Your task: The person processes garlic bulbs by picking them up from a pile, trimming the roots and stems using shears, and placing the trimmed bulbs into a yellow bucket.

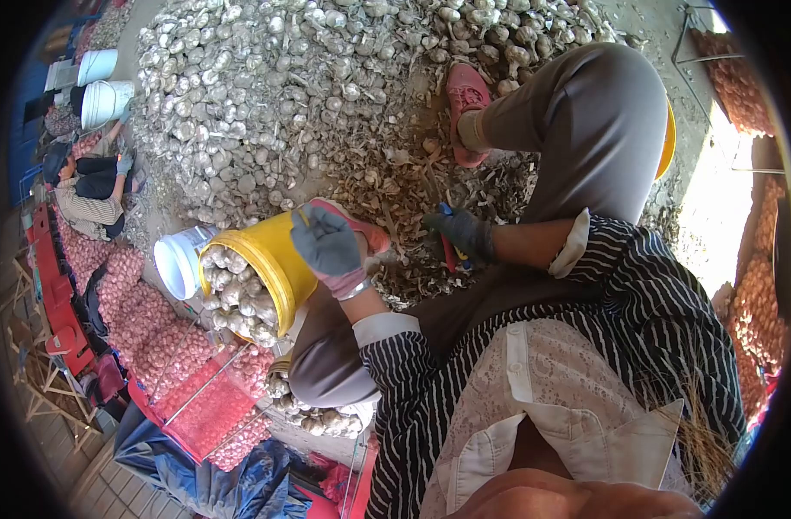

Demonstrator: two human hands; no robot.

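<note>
My left hand, in a grey glove, is held palm up with its fingers loosely apart and nothing visible in it. It is beside a yellow bucket that lies tipped, its mouth full of garlic bulbs. My right hand, in a dark glove, is closed round what look like pruning shears; red and blue parts show, the rest is hidden by the fingers. Below both hands, dry garlic stalks and skins cover the ground between my pink shoes.
A large heap of garlic spreads ahead. To the left stands a white bucket, with pink net bags of garlic behind it. A seated person is farther left, near more white buckets.
</note>
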